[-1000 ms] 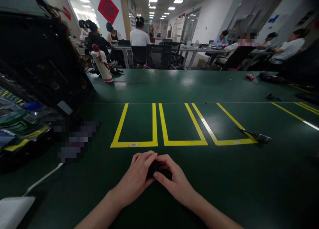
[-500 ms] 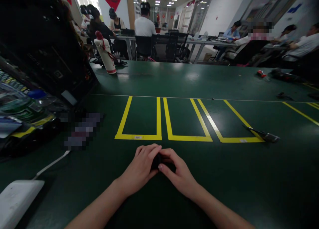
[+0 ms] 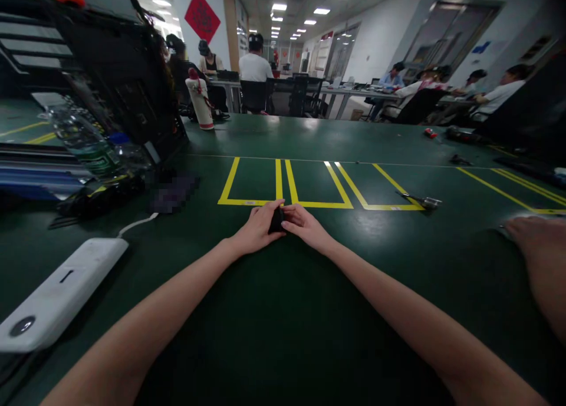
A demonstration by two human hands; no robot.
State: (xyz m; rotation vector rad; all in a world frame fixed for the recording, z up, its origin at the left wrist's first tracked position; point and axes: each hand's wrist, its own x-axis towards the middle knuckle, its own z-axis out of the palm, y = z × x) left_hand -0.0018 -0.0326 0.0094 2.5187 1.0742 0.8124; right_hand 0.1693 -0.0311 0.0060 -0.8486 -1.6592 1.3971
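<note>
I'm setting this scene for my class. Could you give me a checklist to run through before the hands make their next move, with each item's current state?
1. Left hand on the small black object: ok, it cups the left side.
2. Right hand grip: cannot tell; the thumb is at the object's right edge, other fingertips partly hidden.
3. Third yellow outline from the left free of tools: not ok; a slim tool lies across its right side.
4. Co-worker's hand apart from both hands: ok, far right.
5. White cable away from both hands: ok, off to the left.
</note>
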